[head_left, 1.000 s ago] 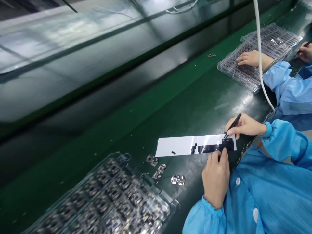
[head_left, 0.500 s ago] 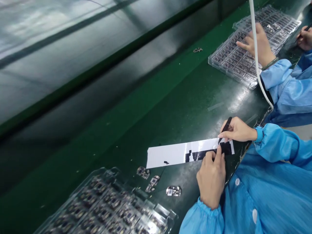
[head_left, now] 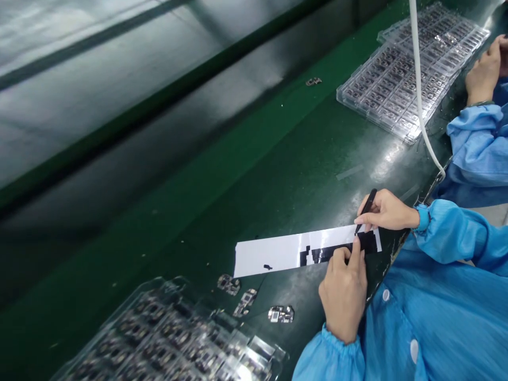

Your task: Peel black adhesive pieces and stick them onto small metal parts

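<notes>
A white paper strip [head_left: 278, 253] lies on the green belt [head_left: 246, 174], with black stickers [head_left: 337, 250] along its right end. My left hand [head_left: 344, 296] presses its fingertips on the strip's near edge by the stickers. My right hand [head_left: 383, 211] grips black tweezers [head_left: 365, 210], whose tip touches the strip at the stickers' upper right. Three small circuit parts [head_left: 281, 314] lie loose on the belt just below the strip.
A clear tray [head_left: 174, 344] full of small circuit parts sits at the lower left. A second such tray [head_left: 400, 69] lies at the upper right near a co-worker's hand [head_left: 482, 71] and blue sleeve. A white cable [head_left: 418, 84] hangs down. One stray part [head_left: 313, 81] lies on the belt.
The co-worker's hand has come off the far tray and pulled back to the right. My hands stay on the strip, with the tweezers' tip at the same stickers.
</notes>
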`<action>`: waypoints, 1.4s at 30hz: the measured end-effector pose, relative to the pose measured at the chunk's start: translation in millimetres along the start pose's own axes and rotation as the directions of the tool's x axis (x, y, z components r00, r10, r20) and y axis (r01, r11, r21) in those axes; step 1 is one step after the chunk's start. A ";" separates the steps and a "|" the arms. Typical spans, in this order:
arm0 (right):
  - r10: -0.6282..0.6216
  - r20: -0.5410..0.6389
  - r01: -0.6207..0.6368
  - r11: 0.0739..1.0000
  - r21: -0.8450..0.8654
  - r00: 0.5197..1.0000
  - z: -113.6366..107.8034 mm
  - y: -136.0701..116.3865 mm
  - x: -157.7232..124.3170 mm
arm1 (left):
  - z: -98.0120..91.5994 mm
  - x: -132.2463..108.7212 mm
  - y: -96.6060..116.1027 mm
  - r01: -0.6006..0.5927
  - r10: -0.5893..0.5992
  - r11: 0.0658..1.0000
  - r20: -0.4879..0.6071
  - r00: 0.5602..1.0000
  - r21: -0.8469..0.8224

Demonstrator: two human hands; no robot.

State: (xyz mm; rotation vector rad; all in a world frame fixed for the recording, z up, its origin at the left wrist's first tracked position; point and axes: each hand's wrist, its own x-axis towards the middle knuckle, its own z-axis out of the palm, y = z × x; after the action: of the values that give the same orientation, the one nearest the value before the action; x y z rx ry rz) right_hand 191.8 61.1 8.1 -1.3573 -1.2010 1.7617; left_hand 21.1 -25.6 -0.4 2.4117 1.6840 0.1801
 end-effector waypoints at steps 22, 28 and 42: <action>0.006 -0.002 -0.006 1.000 -0.019 1.000 0.4 -2.0 -0.7 | 1.2 -0.4 -0.2 0.008 -0.008 1.000 -0.030 1.000 -0.030; 0.020 0.000 -0.020 1.000 -0.013 1.000 1.6 -2.5 0.2 | 2.8 -0.6 -0.5 0.008 -0.009 1.000 -0.038 0.999 -0.007; 0.021 -0.010 -0.021 0.997 -0.069 1.000 3.4 -3.0 2.3 | 2.1 0.0 -0.4 0.012 -0.013 1.000 -0.023 1.000 -0.023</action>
State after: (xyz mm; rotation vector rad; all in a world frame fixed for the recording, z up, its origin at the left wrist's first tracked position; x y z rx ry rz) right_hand 187.7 63.3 10.1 -1.4209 -1.2576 1.7410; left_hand 21.2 -25.7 -2.5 2.3911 1.6973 0.2253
